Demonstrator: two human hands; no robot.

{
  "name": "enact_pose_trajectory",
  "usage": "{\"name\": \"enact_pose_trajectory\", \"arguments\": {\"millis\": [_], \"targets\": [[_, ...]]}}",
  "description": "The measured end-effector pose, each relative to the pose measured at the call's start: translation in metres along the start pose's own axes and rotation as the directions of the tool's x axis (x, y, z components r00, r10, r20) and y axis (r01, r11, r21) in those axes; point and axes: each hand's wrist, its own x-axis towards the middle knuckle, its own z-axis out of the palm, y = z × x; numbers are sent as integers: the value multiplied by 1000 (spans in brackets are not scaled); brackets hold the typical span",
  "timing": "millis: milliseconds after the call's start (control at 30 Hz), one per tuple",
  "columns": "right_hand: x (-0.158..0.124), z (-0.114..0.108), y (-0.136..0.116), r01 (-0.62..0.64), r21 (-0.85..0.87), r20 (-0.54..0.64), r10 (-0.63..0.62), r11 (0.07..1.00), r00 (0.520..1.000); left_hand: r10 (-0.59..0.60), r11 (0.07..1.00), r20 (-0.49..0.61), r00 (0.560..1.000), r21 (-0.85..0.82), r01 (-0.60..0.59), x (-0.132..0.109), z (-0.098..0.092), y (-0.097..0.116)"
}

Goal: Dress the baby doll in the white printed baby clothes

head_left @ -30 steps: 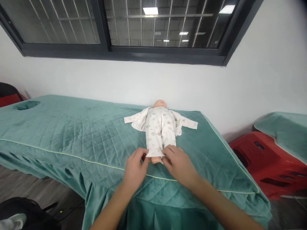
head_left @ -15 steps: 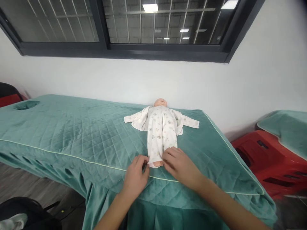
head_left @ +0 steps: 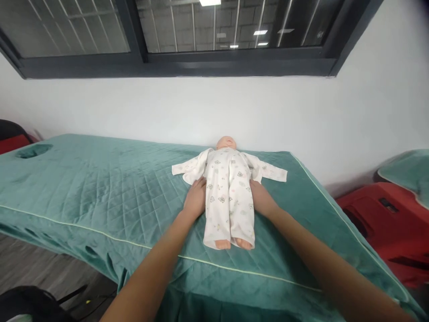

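Observation:
A baby doll (head_left: 226,142) lies on its back on the green quilted cover, head toward the wall. It wears white printed clothes, with the sleeves spread to both sides and trouser legs (head_left: 229,214) lying straight toward me. Bare toes show at both hems. Against the left side of the doll's middle rests my left hand (head_left: 196,199), its fingertips partly hidden by the cloth. My right hand (head_left: 263,199) is at the opposite side, level with it, its fingers tucked out of sight behind the garment. Whether either hand grips the cloth is hidden.
The green quilted cover (head_left: 100,188) drapes over a bed with a round hole (head_left: 34,151) at its far left. A white wall and dark window frame (head_left: 241,62) stand behind. At right is a red plastic piece (head_left: 385,219) under green cloth; a black item (head_left: 30,304) sits lower left.
Both hands have left the trouser hems and moved up to the sides of the doll's middle. The trouser legs now lie apart, with toes of both feet showing. The view has shifted slightly.

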Motion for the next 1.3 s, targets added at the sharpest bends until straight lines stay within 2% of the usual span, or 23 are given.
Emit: {"name": "enact_pose_trajectory", "arguments": {"millis": [167, 300, 367, 467, 533, 633, 833, 967, 1067, 1167, 1300], "targets": [[-2, 6, 2, -4, -46, 65, 7, 999, 998, 89, 991, 121, 989, -107, -76, 15, -5, -2], [-3, 5, -1, -33, -107, 53, 39, 994, 998, 129, 980, 140, 982, -172, -104, 25, -8, 2], [-3, 3, -1, -18, -101, 61, 24, 995, 998, 115, 981, 154, 981, -175, -88, 29, -9, 5], [-9, -4, 7, 73, -51, 65, -70, 996, 995, 72, 981, 172, 982, -188, -39, 32, -9, 8], [-15, -9, 14, 128, -22, 32, -127, 992, 991, 40, 976, 171, 984, -216, -2, 33, -8, 8], [-25, -14, 19, 150, 8, -1, -150, 989, 989, 24, 972, 154, 988, -234, 13, 33, -7, 7], [-28, -11, 11, 109, -35, -1, -109, 993, 994, -2, 987, 98, 995, -157, 18, 33, -5, 3], [-27, -10, 9, 80, -21, -51, -81, 997, 995, 19, 999, 104, 994, 28, -22, 26, -5, -2], [-28, -11, 10, 122, 10, -58, -122, 992, 991, 59, 989, 103, 993, 132, -72, 17, -2, -6], [-29, -12, 10, 160, 42, -51, -158, 986, 986, 88, 977, 113, 990, 185, -108, 9, -1, -8], [-30, -14, 9, 121, 46, -58, -118, 992, 991, 49, 980, 91, 995, 187, -66, 5, -1, -8]]}}
